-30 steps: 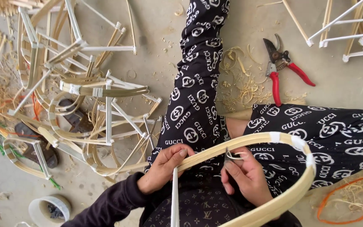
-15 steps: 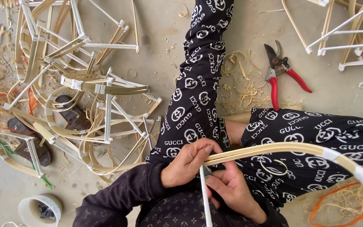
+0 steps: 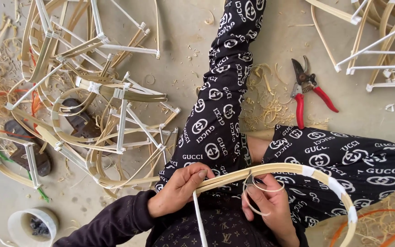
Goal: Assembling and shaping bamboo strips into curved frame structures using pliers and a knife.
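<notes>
Bamboo is the material under both of your hands. Your left hand (image 3: 181,187) closes around the curved bamboo strip (image 3: 270,169), with the thumb on top and the fingers curled narrow beneath it, so the grip is firm and shut on the strip. Beyond your left fingertips the strip runs toward your right hand, then arcs outward and down past your right knee, carrying white tape bands (image 3: 308,171) at intervals.

Your right hand (image 3: 266,206) sits just below the strip, fingers partly bent. They pinch a thin pale binding strip (image 3: 257,187), which loops in a small ring just above your fingertips and touches the bamboo strip. A white rod (image 3: 199,224) drops away from the bamboo strip between your two hands, close to your left thumb.

Well beyond your right fingers, past your knee, red-handled pruning shears (image 3: 305,89) lie on the concrete floor (image 3: 184,41) among pale shavings (image 3: 266,98), jaws apart from anything. Far beyond your left fingers lies a pile of bamboo frames (image 3: 97,91) bound with white tape. Near your left elbow stands a white tape roll (image 3: 33,225).
</notes>
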